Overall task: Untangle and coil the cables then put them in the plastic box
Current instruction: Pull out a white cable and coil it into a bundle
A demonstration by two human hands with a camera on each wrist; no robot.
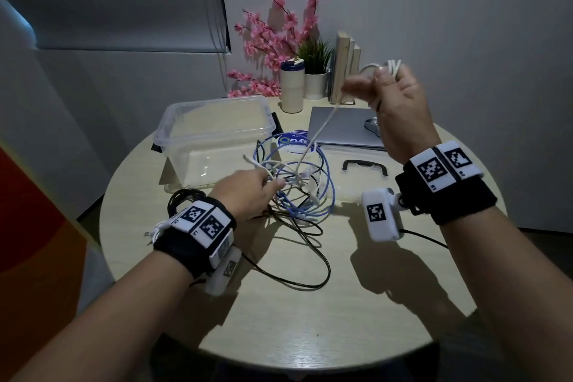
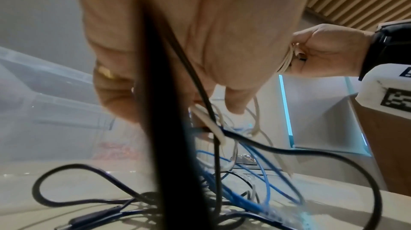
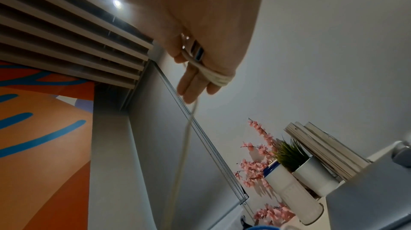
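Note:
On the round table (image 1: pixel 294 319) lies a tangle of a blue cable (image 1: pixel 325 177), a black cable (image 1: pixel 310 285) and a white cable (image 1: pixel 322 124). My left hand (image 1: pixel 269 184) rests low on the tangle, fingers curled round a white strand (image 2: pixel 211 124). The right hand (image 1: pixel 381 80) is raised above the laptop. Several turns of the white cable (image 3: pixel 220 78) are wound round its fingers (image 3: pixel 193 86), and the thumb pins the metal plug (image 3: pixel 198 52). One white strand runs down from it into the tangle. The clear plastic box (image 1: pixel 173 121) stands open behind the left hand.
The box's lid with a black handle (image 1: pixel 365 164) lies right of the tangle. Behind it are a closed laptop (image 1: pixel 341 130) with a mouse (image 1: pixel 370 125). A tumbler (image 1: pixel 291 87), potted plant (image 1: pixel 316 77), pink flowers (image 1: pixel 279 37) and books (image 1: pixel 344 65) line the back. A coiled black bundle (image 1: pixel 183 198) sits by my left wrist.

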